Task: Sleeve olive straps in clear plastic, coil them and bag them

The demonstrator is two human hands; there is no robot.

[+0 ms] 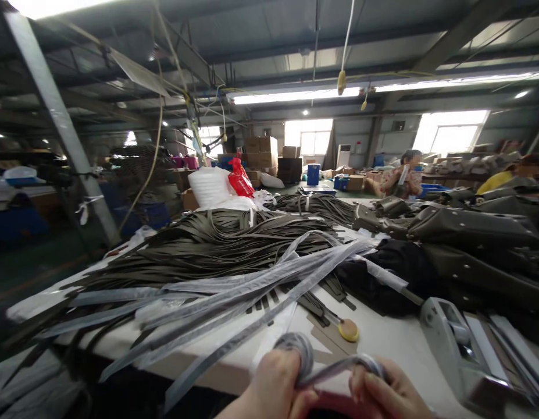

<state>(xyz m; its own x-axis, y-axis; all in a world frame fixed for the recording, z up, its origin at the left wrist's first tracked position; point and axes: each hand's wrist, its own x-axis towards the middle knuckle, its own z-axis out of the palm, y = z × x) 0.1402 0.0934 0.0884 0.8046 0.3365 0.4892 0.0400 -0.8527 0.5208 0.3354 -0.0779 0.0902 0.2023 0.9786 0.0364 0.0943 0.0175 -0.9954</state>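
Note:
My left hand point(275, 375) is closed around a grey strap point(295, 348) that is rolled into a coil and looks wrapped in clear plastic. A length of it runs across to my right hand point(385, 387), whose fingers are curled around a bent part of the same strap. Both hands are low in the view, at the front edge of the white table point(374, 340). Just beyond them lie several long plastic-sleeved straps point(252, 291), some hanging over the edge. A round yellow-rimmed item point(348, 330) rests near my right hand.
A big heap of dark straps point(199, 241) covers the table's left and middle. Dark bags point(470, 227) are piled at right, behind a grey metal dispenser point(454, 343). A red plastic bag point(240, 177) stands at the back. Two people point(402, 174) are at the far right.

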